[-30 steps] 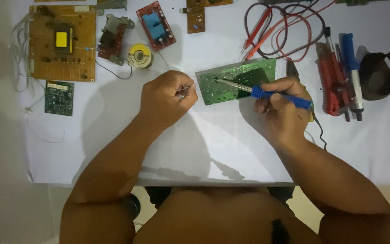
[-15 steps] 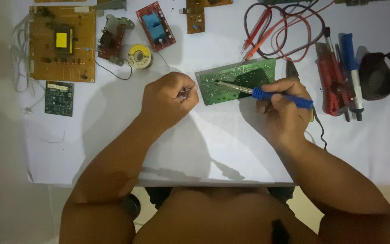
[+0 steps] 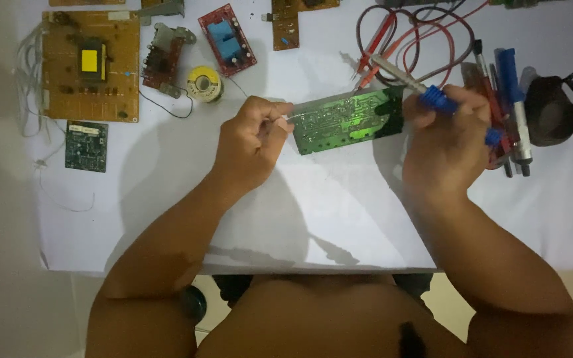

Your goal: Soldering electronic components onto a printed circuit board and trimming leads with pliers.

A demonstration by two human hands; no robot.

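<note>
Green is what I steer by: the green board (image 3: 349,121) lies solder side up at centre frame on the white counter (image 3: 339,212), between my two hands. My left hand (image 3: 252,142) sits at the board's left end, its grip clenched around a thin wire (image 3: 285,118) whose tip touches that edge; I take it for solder, though it is too fine to be sure. My right hand (image 3: 447,142) is at the board's right end, its grip grasping the blue-handled iron (image 3: 426,93). The iron's metal shaft points toward the upper left and its tip is off the board, above its top edge near the red and black leads (image 3: 399,36).

I judge the step in hand to be soldering on the board, caught with the iron clear of the joints. The next move calls for the tip to be set on one chosen pad, with the wire fed to meet it there, and for the board to be kept from sliding.

Upper left holds a large tan board (image 3: 89,66), below it a small dark board (image 3: 86,146); a yellow spool (image 3: 203,84) and a red board (image 3: 227,40) sit near top centre. Tools (image 3: 509,113) lie just right of my right hand.
</note>
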